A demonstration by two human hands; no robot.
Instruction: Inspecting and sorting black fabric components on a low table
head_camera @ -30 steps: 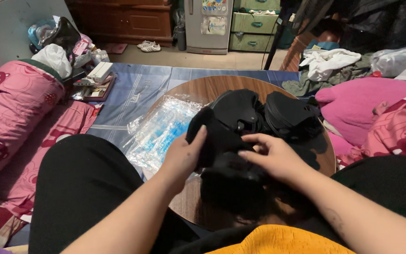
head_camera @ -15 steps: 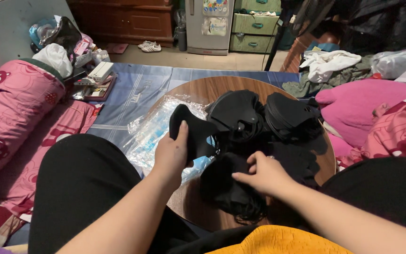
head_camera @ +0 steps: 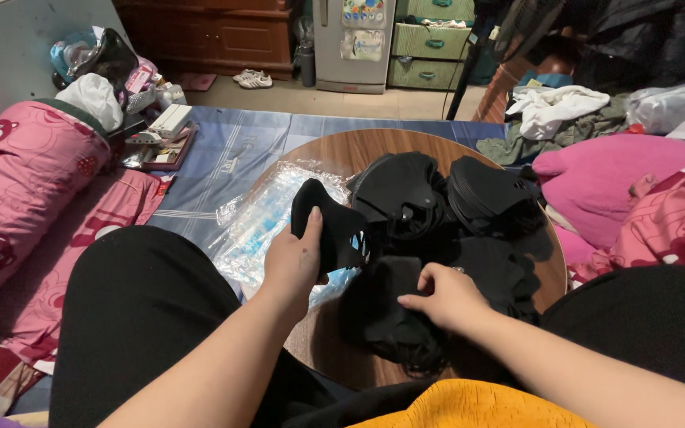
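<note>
My left hand [head_camera: 295,261] grips one black fabric piece [head_camera: 328,222] and holds it up just left of a heap of black fabric pieces [head_camera: 438,214] on a round wooden table [head_camera: 334,150]. My right hand [head_camera: 445,297] rests on the near part of the heap [head_camera: 394,317], its fingers pinching a black piece there. Clear plastic bags [head_camera: 267,218] lie on the table's left side, under and beside the raised piece.
My legs in black trousers [head_camera: 144,309] flank the table. A pink printed cushion [head_camera: 17,174] lies at left, pink bedding [head_camera: 620,182] at right. Cluttered boxes [head_camera: 160,127], a blue mat [head_camera: 239,150], shoes [head_camera: 251,78], a small fridge [head_camera: 354,40] and green drawers [head_camera: 430,40] are farther back.
My left hand pulled one black piece out of the heap and carried it left. My right hand slid down to the near part of the heap.
</note>
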